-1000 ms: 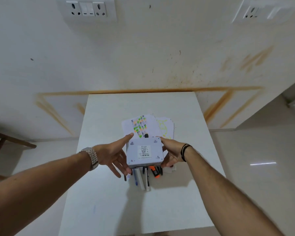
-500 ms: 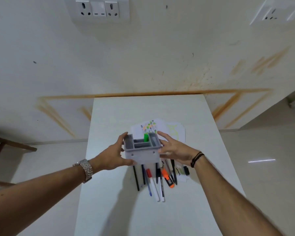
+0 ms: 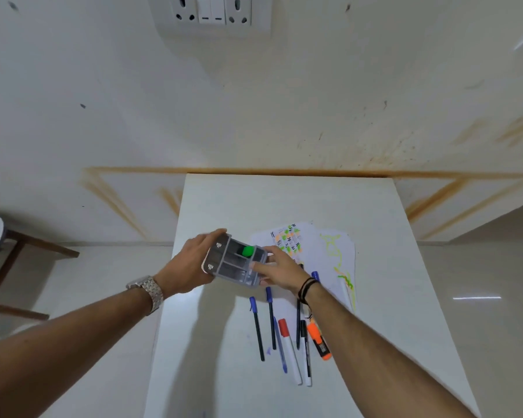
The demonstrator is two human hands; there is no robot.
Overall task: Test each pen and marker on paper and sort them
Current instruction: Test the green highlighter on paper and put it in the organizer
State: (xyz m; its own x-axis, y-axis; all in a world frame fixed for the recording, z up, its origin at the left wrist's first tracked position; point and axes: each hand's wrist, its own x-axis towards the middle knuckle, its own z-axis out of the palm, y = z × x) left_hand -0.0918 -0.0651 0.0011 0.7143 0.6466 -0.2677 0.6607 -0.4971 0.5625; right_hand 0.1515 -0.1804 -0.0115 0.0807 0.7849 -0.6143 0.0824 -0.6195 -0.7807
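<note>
Both hands are on it: the left hand (image 3: 194,263) grips the left end of the grey plastic organizer (image 3: 234,260) and the right hand (image 3: 280,270) curls over its right end, holding the box just left of frame centre, above the white table (image 3: 284,200). Its divided rectangular compartments face the camera, and a green marker (image 3: 247,251) pokes from one upper slot. Lower centre, slim pens (image 3: 266,324), a red-capped marker (image 3: 289,348) and a stubby orange highlighter (image 3: 319,340) lie loose beside the scribbled paper (image 3: 329,251).
</note>
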